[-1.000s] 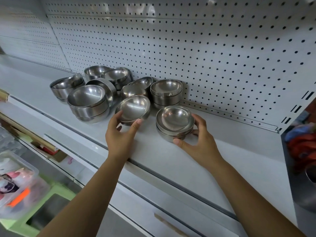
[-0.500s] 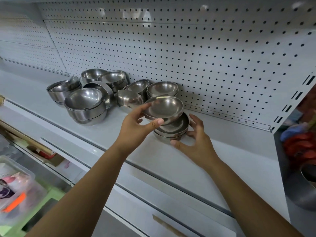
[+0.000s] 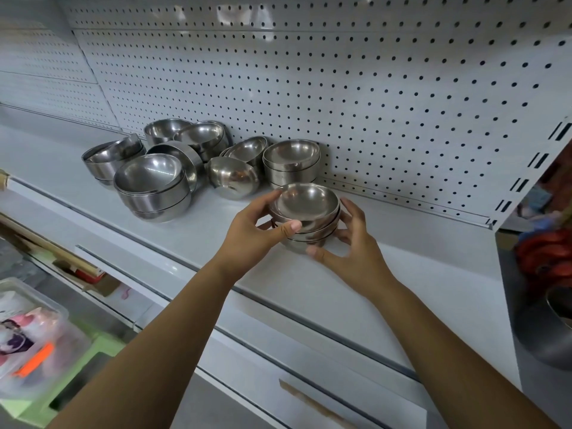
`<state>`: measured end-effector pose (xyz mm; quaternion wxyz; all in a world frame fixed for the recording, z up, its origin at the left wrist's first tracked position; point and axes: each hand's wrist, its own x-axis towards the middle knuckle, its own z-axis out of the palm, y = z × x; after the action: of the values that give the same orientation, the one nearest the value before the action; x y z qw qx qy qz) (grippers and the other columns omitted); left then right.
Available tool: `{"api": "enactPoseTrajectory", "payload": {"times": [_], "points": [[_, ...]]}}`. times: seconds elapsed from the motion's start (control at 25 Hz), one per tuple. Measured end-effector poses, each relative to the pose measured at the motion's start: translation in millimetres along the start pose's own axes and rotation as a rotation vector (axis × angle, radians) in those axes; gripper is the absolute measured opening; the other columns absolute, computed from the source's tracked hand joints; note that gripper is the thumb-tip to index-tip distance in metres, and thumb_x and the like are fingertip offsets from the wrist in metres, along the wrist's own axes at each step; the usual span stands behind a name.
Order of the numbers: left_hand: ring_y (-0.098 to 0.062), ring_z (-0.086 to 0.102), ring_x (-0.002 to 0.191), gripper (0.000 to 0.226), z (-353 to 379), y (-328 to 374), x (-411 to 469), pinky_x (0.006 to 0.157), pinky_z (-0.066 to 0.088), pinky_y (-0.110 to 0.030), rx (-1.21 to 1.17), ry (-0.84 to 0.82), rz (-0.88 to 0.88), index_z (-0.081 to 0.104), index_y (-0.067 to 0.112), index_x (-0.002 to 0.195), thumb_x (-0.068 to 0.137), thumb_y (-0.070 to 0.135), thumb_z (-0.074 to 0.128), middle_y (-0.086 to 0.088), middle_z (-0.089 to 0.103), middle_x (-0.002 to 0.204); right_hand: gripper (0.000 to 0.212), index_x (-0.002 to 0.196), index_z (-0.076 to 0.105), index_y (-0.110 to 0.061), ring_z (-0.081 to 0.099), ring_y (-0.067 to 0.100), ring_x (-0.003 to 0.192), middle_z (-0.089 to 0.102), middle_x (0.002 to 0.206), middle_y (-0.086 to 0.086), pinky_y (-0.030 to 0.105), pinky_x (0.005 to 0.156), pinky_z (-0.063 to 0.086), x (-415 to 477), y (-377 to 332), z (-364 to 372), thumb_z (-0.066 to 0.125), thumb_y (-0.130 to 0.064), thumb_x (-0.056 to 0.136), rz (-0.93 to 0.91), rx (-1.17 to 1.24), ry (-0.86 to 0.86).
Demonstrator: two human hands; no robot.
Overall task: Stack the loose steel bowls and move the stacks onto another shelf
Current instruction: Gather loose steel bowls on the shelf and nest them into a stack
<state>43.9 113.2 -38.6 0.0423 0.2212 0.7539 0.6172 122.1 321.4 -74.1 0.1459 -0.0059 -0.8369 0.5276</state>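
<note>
On the grey shelf (image 3: 356, 292), near its front edge, stands a short stack of steel bowls (image 3: 305, 219). The left hand (image 3: 252, 235) grips the top bowl (image 3: 306, 202) of this stack, thumb on the near wall and fingers (image 3: 266, 198) at the left rim. The right hand (image 3: 346, 246) cups the lower bowls from the right side, its fingers spread and touching the steel. Farther to the left, against the white pegboard (image 3: 371, 88), more steel bowls (image 3: 154, 184) stand in small stacks, and one overturned bowl (image 3: 232, 178) lies between them
</note>
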Motion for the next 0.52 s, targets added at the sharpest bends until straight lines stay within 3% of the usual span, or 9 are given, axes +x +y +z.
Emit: {"api": "enactPoseTrajectory", "payload": {"times": [0.12, 0.28, 0.4, 0.52], "points": [[-0.003, 0.054, 0.132, 0.065, -1.5, 3.3, 1.1, 0.111, 0.046, -0.028, -0.036, -0.035, -0.013, 0.051, 0.024, 0.147, 0.088, 0.024, 0.078, 0.010, 0.063, 0.138, 0.096, 0.146, 0.018, -0.059, 0.052, -0.023, 0.109, 0.036, 0.135, -0.044, 0.001, 0.088, 0.042, 0.6, 1.5, 0.7, 0.086, -0.040, 0.081, -0.013, 0.014, 0.006], [0.003, 0.050, 0.134, 0.071, -3.4, 2.1, 3.9, 0.111, 0.042, -0.026, -0.031, -0.080, -0.033, 0.042, 0.025, 0.153, 0.089, 0.036, 0.071, 0.017, 0.058, 0.143, 0.091, 0.143, 0.020, -0.063, 0.053, -0.017, 0.111, 0.040, 0.133, -0.049, -0.001, 0.087, 0.041, 2.0, 2.8, -0.8, 0.084, -0.037, 0.085, 0.009, 0.042, 0.041], [0.005, 0.051, 0.132, 0.074, 0.1, 0.1, 3.4, 0.102, 0.046, -0.016, -0.052, -0.076, -0.037, 0.041, 0.025, 0.154, 0.087, 0.035, 0.071, 0.016, 0.057, 0.143, 0.093, 0.145, 0.021, -0.064, 0.056, -0.009, 0.114, 0.040, 0.131, -0.050, 0.003, 0.090, 0.042, 2.4, 3.6, -1.6, 0.085, -0.035, 0.085, 0.023, 0.050, 0.048], [0.002, 0.052, 0.132, 0.073, 0.3, -3.7, 5.3, 0.105, 0.044, -0.021, -0.068, -0.053, -0.042, 0.042, 0.027, 0.152, 0.087, 0.031, 0.075, 0.013, 0.059, 0.143, 0.093, 0.147, 0.022, -0.062, 0.057, -0.004, 0.116, 0.041, 0.131, -0.048, 0.009, 0.093, 0.042, 3.6, 4.7, -1.5, 0.085, -0.035, 0.085, 0.017, 0.055, 0.045]]}}
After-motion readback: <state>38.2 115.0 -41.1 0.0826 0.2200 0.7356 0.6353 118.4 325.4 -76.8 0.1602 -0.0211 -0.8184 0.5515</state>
